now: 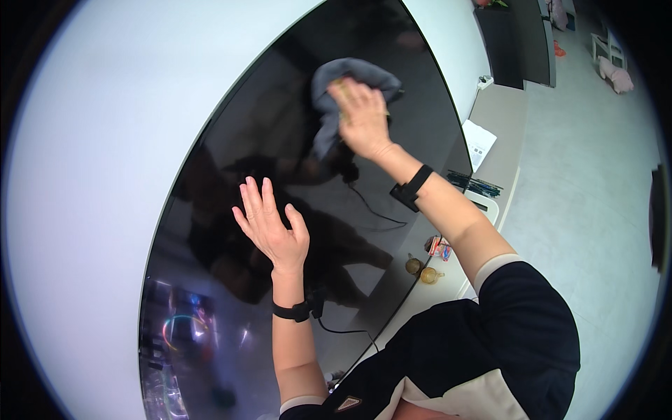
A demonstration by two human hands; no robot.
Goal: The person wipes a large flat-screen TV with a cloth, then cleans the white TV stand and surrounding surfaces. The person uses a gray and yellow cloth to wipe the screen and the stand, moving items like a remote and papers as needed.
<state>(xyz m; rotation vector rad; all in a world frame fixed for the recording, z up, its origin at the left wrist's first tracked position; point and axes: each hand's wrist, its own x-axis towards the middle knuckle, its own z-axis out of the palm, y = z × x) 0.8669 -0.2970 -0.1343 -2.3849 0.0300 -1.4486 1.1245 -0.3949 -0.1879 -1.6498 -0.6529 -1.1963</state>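
Pressing hand: head view, just past 12 o'clock from its middle; the right hand [364, 115] lies over a bunched grey cloth [364, 68].
Right grip: fingers slightly parted and bent over the folds, with hold of the cloth; blur hides how firmly they close.
Grey cloth: against the glossy black television screen [329, 238], a flap hanging toward 7 o'clock of the hand; its thickness likely keeps most of the palm off the gloss.
Left hand: at 9 o'clock, the left hand [271, 227] faces the screen, perhaps for balance; contact cannot be told.
Left grip: wide open, thumb well apart, nothing held.
Screen backing: white wall [140, 84] toward 10 o'clock, which presumably helps the panel take a push.
Wrist cable: black cable [346, 330] runs slack from the left wristband [290, 312] toward 4 o'clock, probably leaving that arm free to reach.
Low cabinet: [500, 115] at 2 o'clock, bearing white paper [477, 145]; an amber glass cup [430, 276] sits at 4 o'clock, beside the screen's edge.
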